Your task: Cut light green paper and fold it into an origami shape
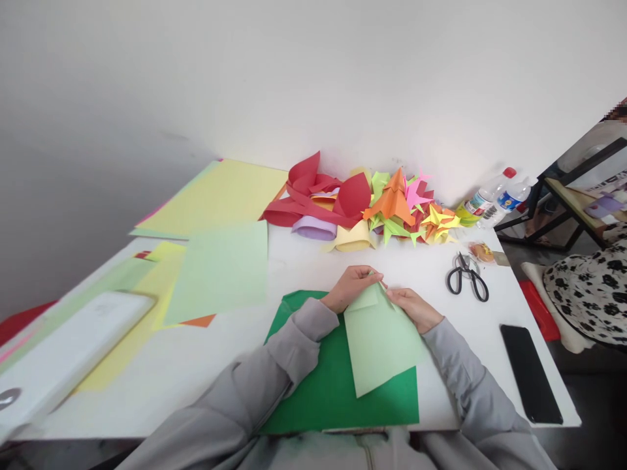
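A pale green sheet of paper [379, 346] is between my hands, its upper part folded over toward a narrow tip. My left hand [353, 287] pinches the paper near that tip. Lower on the right edge, my right hand [414, 308] grips it between thumb and fingers. Beneath the sheet lies a dark green sheet [313, 391] at the front of the white table. The exact folds under my fingertips are hidden.
Folded paper shapes [394, 199] and red paper bands [313, 196] lie along the wall. Scissors [467, 277], a black phone [531, 372] and two bottles [490, 196] are on the right. Coloured sheets [220, 274] and a white box [83, 352] cover the left. A person in patterned clothing [588, 294] sits beyond.
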Motion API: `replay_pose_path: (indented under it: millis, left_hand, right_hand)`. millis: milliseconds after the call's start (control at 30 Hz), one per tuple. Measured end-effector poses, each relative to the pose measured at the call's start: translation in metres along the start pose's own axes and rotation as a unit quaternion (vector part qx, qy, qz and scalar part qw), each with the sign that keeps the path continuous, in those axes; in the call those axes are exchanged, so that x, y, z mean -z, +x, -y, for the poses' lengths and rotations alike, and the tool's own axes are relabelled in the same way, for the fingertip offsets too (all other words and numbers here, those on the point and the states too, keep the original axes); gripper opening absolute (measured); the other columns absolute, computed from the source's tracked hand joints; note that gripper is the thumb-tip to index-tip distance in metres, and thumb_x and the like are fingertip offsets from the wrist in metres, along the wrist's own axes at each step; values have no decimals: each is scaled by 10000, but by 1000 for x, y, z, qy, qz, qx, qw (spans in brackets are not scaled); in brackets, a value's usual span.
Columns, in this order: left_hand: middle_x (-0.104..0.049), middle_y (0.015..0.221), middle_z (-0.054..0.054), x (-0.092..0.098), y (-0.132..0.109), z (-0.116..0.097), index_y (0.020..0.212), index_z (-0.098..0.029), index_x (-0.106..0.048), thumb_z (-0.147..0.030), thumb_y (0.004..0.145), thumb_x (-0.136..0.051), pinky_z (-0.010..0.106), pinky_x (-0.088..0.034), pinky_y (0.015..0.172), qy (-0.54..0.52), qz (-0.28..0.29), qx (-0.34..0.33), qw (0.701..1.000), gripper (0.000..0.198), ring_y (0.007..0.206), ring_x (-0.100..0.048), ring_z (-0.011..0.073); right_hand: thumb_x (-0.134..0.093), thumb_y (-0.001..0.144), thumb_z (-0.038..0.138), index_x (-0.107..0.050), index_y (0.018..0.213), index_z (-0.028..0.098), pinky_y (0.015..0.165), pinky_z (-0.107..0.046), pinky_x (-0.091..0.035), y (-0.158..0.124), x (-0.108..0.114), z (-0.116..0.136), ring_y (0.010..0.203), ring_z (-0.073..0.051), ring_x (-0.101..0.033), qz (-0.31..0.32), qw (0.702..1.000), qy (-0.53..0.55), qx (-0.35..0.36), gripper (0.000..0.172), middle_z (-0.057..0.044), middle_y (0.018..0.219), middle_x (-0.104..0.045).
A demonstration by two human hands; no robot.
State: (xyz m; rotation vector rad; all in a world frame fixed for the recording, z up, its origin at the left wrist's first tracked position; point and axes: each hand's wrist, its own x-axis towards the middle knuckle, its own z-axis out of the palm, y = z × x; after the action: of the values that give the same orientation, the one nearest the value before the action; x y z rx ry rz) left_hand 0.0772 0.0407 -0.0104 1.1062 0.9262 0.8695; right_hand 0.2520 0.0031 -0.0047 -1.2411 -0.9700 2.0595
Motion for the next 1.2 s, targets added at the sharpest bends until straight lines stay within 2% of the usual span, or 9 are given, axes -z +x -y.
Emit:
replay_pose_path:
  millis: [67, 133, 233, 333, 600, 833, 1200]
  left_hand:
    - [-713, 703, 66, 0, 0, -1, 671, -126, -687, -452, 666, -717, 250, -459, 598, 5, -19, 3, 1000, 328, 614, -592, 147]
    - [-719, 728, 80, 1, -1, -2, 678, -123, -680, -447, 655, -730, 263, -467, 610, -34, -24, 30, 999, 329, 627, -602, 156]
    - [-726, 763, 91, 4, -1, -2, 751, -117, -680, -397, 610, -780, 307, -490, 672, -124, 16, 76, 989, 330, 676, -633, 180]
    - [-728, 772, 99, 6, -1, -2, 785, -103, -689, -331, 578, -812, 325, -493, 712, -166, 39, 83, 982, 332, 701, -643, 187]
    - [-719, 723, 93, 7, 1, 1, 723, -100, -686, -337, 611, -784, 293, -488, 625, -156, 23, 65, 985, 279, 633, -629, 171]
    - [-724, 792, 121, 11, 2, 1, 763, -100, -685, -323, 619, -782, 287, -488, 638, -170, 50, 71, 982, 282, 679, -643, 182]
    - [-717, 721, 90, 4, 2, 1, 735, -112, -680, -365, 636, -744, 295, -478, 636, -154, 13, 50, 987, 279, 655, -631, 180]
  right_hand:
    - [-751, 643, 521, -699, 799, 96, 523, -237, -437, 0, -2, -1, 492, -119, -581, 1, 1000, 17, -13, 456, -31, 597, -676]
    - [-758, 643, 506, -698, 781, 101, 539, -249, -450, 0, -2, -1, 498, -127, -591, 4, 999, 33, -20, 432, -34, 599, -679]
    - [-754, 657, 493, -698, 797, 105, 563, -259, -461, 0, -2, 0, 514, -134, -602, 5, 999, 49, -14, 416, -39, 616, -687]
    - [-761, 661, 472, -693, 836, 97, 582, -257, -463, 1, -2, -2, 524, -128, -604, 14, 999, 48, -10, 419, -39, 634, -690]
    - [-763, 638, 502, -673, 779, 102, 541, -229, -431, 2, -5, -7, 498, -101, -572, -1, 999, 41, 8, 434, -23, 614, -676]
    - [-802, 609, 439, -674, 828, 109, 556, -237, -451, -2, -9, -1, 515, -115, -604, 12, 999, 41, 6, 416, -22, 628, -685]
    - [-801, 593, 453, -675, 787, 105, 530, -242, -442, -1, -11, -4, 494, -121, -596, -18, 1000, 20, 12, 419, -25, 605, -680]
